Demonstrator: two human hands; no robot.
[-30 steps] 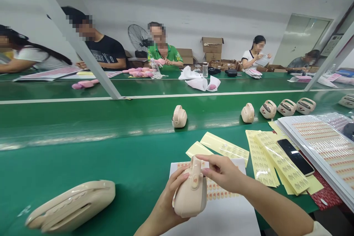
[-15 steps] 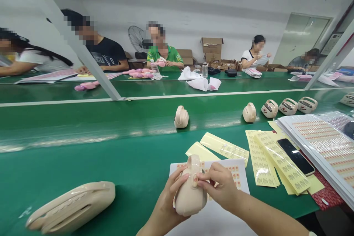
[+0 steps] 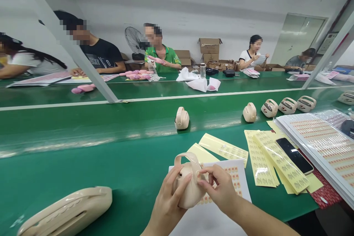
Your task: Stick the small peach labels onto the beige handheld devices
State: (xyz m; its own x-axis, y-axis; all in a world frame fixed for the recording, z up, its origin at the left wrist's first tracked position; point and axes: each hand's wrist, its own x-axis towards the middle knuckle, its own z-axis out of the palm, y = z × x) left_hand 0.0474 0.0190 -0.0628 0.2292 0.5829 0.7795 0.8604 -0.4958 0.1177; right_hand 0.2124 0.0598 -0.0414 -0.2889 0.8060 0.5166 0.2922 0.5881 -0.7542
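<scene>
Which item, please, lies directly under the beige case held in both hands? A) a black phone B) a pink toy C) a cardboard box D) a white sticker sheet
D: the left hand and right hand hold the beige case above the white sticker sheet on the green table; the black phone lies off to the right on yellow sheets.

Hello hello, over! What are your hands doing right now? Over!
Left hand cradles the beige case. Right hand pinches its handle. Sticker sheet lies underneath on the table. Nothing in the way.
</scene>
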